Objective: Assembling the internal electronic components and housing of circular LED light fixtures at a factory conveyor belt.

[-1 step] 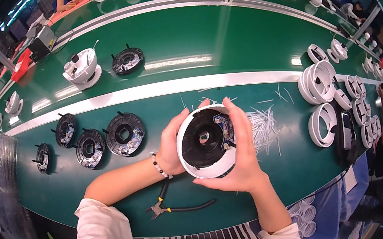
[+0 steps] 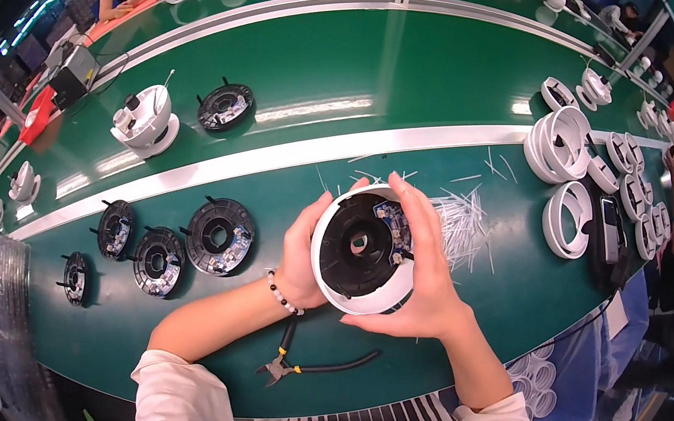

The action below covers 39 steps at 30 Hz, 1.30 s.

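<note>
Between my two hands is a round white housing (image 2: 362, 304), its open side tilted up toward me. Inside it sits a black plastic disc (image 2: 339, 254) with a hole at its centre and a blue circuit board (image 2: 392, 223) along its right side. My left hand (image 2: 302, 253) wraps the housing's left edge. Around the right edge curls my right hand (image 2: 429, 281), thumb and fingers pressed to the white wall. On the green bench below lie diagonal cutters (image 2: 277, 367) with black and yellow handles. Loose black discs with circuit boards (image 2: 220, 237) lie to the left.
A heap of thin white plastic strips (image 2: 460, 229) lies beyond my right hand. White ring housings (image 2: 567, 219) stand at the right. Past the pale rail (image 2: 276, 153), a white device on a stand (image 2: 144, 121) and another black disc (image 2: 226, 107) rest on the green surface.
</note>
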Available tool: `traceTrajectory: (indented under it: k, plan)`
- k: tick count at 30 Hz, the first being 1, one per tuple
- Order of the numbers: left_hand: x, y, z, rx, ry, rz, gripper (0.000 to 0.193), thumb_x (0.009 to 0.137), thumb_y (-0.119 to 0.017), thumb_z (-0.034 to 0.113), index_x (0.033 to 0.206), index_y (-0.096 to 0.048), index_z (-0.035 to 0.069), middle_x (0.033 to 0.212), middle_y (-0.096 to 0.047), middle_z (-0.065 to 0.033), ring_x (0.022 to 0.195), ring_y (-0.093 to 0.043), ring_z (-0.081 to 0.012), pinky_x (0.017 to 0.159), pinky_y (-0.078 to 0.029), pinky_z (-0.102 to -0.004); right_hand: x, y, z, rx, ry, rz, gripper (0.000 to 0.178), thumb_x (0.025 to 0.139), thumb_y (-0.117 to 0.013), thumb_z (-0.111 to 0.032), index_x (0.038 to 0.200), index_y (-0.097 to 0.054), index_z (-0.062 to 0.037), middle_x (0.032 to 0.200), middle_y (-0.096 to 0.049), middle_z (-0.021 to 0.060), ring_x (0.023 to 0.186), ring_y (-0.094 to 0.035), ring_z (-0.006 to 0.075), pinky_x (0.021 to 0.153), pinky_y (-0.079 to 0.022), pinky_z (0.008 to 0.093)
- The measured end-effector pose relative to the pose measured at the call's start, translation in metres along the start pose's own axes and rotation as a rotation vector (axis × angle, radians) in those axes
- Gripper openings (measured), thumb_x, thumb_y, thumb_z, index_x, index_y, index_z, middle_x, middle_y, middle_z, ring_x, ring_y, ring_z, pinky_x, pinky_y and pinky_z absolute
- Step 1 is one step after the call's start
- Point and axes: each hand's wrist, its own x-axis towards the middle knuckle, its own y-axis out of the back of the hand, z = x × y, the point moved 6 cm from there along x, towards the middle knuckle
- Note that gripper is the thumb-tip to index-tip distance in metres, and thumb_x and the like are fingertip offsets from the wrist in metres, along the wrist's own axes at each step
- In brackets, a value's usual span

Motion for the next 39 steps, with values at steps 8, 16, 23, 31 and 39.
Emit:
traceTrajectory:
  k: [8, 16, 23, 31, 39]
  plan:
    - [-0.010, -0.010, 0.004, -0.074, 0.145, -0.346, 0.076, 0.081, -0.027, 0.064, 0.129, -0.031, 0.006, 0.125, -0.041, -0.0133, 0.112, -0.045, -0.0263, 0.096, -0.036, -0.0402, 0.008, 0.001, -0.004, 0.003, -0.035, -0.064, 0.115, 0.041, -0.082, -0.031, 0.131, -0.018, 0.0012, 0.132, -0.030, 0.0167, 0.118, -0.030, 0.0365, 0.097, -0.027, 0.0433]
    - [-0.015, -0.002, 0.002, 0.145, -0.007, -0.137, 0.062, 0.072, -0.050, 0.037, 0.123, -0.039, 0.002, 0.118, -0.048, -0.0148, 0.107, -0.049, -0.0265, 0.092, -0.040, -0.0396, -0.004, -0.007, -0.004, -0.101, -0.175, 0.071, 0.113, 0.043, -0.079, -0.035, 0.130, -0.019, 0.0025, 0.129, -0.033, 0.0205, 0.117, -0.032, 0.0359, 0.097, -0.025, 0.0440]
    - [-0.009, -0.010, 0.001, 0.130, -0.091, -0.120, 0.060, 0.072, -0.049, 0.035, 0.121, -0.040, 0.001, 0.116, -0.049, -0.0154, 0.104, -0.051, -0.0260, 0.091, -0.041, -0.0384, -0.014, -0.007, -0.005, -0.173, -0.210, 0.224, 0.108, 0.046, -0.078, -0.033, 0.130, -0.020, 0.0042, 0.131, -0.029, 0.0215, 0.119, -0.029, 0.0384, 0.097, -0.025, 0.0445]
    - [0.008, -0.011, 0.014, 0.137, 0.229, 0.007, 0.049, 0.082, -0.036, 0.039, 0.111, -0.048, 0.001, 0.107, -0.055, -0.0178, 0.097, -0.056, -0.0262, 0.088, -0.043, -0.0376, -0.020, 0.027, 0.000, -0.095, 0.288, 0.184, 0.048, 0.052, -0.067, 0.001, 0.098, -0.057, -0.0002, 0.103, -0.058, 0.0130, 0.097, -0.055, 0.0287, 0.090, -0.038, 0.0446]
    - [0.050, 0.007, 0.009, 0.416, 0.459, -0.039, 0.039, 0.084, -0.033, 0.036, 0.104, -0.053, 0.009, 0.071, -0.061, -0.0072, 0.039, -0.053, -0.0144, 0.029, -0.041, -0.0235, -0.022, 0.042, 0.004, -0.320, 0.172, 0.100, 0.045, 0.056, -0.070, -0.009, 0.099, -0.058, -0.0010, 0.103, -0.058, 0.0138, 0.099, -0.054, 0.0307, 0.088, -0.040, 0.0411]
